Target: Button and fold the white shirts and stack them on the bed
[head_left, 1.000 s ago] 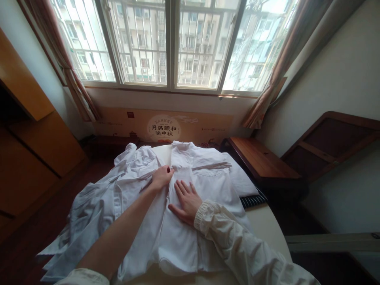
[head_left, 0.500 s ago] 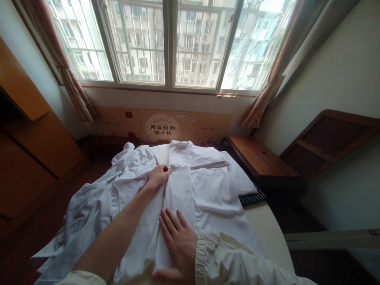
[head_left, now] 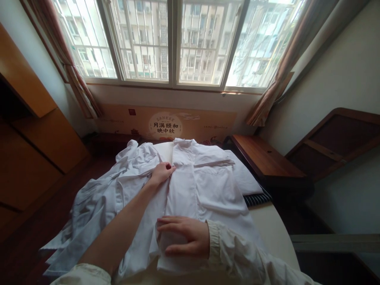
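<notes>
A white shirt point(head_left: 208, 186) lies spread on a round pale table point(head_left: 276, 233), its collar toward the window. My left hand point(head_left: 161, 173) rests high on the shirt's front placket with its fingers curled onto the cloth. My right hand point(head_left: 185, 235) lies flat near the shirt's lower hem, fingers stretched out and pointing left. More white cloth point(head_left: 97, 202) lies crumpled to the left of the shirt and hangs off the table's edge.
A striped dark cloth point(head_left: 255, 199) peeks from under the shirt at the right. A wooden bench point(head_left: 264, 158) stands by the right wall, a wooden cabinet point(head_left: 35, 134) at the left. A printed cardboard panel point(head_left: 166, 124) leans under the window.
My right hand has slid down the shirt from its middle to the lower hem and turned sideways. My left hand has stayed on the placket.
</notes>
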`<state>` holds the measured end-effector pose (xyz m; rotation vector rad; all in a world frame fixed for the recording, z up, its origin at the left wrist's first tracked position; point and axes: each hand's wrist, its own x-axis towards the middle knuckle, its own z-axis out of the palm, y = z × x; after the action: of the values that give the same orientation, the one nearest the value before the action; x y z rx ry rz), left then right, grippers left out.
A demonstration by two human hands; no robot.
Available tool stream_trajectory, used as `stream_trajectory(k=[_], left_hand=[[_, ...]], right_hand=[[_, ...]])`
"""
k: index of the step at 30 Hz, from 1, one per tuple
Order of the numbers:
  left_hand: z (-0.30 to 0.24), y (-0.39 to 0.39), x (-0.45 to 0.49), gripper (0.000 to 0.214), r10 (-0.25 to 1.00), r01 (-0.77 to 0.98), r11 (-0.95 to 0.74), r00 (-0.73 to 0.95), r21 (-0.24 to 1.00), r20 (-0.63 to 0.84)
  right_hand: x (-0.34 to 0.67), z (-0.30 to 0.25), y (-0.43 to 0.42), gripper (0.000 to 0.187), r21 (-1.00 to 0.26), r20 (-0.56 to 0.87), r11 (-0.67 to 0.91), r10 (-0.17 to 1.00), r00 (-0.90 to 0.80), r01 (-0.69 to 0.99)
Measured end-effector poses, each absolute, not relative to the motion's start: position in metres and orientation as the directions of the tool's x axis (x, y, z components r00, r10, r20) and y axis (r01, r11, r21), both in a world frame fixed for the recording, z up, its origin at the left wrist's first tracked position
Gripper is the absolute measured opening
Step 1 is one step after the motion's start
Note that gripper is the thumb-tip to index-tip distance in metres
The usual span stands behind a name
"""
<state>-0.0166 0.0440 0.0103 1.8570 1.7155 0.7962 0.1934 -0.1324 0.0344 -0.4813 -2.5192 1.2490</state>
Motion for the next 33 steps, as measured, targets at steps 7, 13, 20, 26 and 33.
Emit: stream_trajectory(k=[7, 13, 20, 26, 33], left_hand=[[0.010, 0.043, -0.017, 0.036, 0.999, 0.619, 0.017, 0.018, 0.785, -0.036], [0.021, 0.040, -0.019, 0.039, 0.983, 0.523, 0.100, 0.078, 0.847, -0.164], [0.036, 0.030, -0.022, 0.045, 0.904, 0.525, 0.053, 0.335, 0.849, -0.264], [0.057, 0.015, -0.020, 0.045, 0.868, 0.529, 0.070, 0.385, 0.846, -0.313], [0.059, -0.018, -0.032, 0.050, 0.814, 0.510, 0.078, 0.464, 0.857, -0.350]], right_hand=[[0.256, 0.061, -0.040, 0.056, -0.504, 0.261, 0.516, 0.855, -0.447, 0.692], [0.330, 0.048, -0.002, 0.074, -0.126, 0.276, -0.234, 0.925, 0.261, 0.964], [0.373, 0.035, 0.000, 0.059, -0.410, 0.114, -0.165, 0.966, 0.230, 0.897], [0.388, 0.049, -0.014, 0.057, -0.815, 0.047, -0.049, 0.988, 0.150, 0.577], [0.395, 0.057, -0.071, 0.073, -0.868, -0.048, -0.038, 0.999, -0.007, 0.495]])
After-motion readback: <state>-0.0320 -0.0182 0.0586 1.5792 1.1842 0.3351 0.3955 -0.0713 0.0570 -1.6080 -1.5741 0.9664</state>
